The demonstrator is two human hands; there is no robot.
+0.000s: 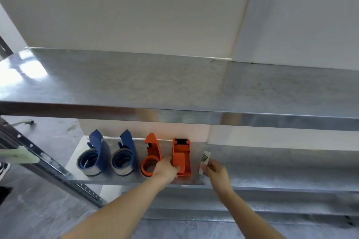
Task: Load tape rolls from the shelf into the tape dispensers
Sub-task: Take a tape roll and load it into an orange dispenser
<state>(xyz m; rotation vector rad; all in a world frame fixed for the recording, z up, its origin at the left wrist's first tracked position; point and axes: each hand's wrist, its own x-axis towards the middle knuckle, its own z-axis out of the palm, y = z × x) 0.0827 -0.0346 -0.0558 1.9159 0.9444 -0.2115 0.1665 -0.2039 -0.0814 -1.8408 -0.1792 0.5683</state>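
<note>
Several tape dispensers stand in a row on the lower metal shelf (pixel 252 163). Two blue dispensers (pixel 95 153) (pixel 125 153) on the left each hold a tape roll. An orange dispenser (pixel 152 158) beside them also carries a roll. The rightmost orange dispenser (pixel 181 156) looks empty, and my left hand (pixel 166 169) grips its lower left side. My right hand (pixel 215 170) is just right of it, pinching a small white printed paper label (pixel 205 158). No loose tape roll is visible.
An upper metal shelf (pixel 174 83) juts out above the dispensers, with white wall panels behind. A perforated steel upright (pixel 48 163) slants down the left side. Grey floor lies below, with a shoe (pixel 3 169) at the far left edge.
</note>
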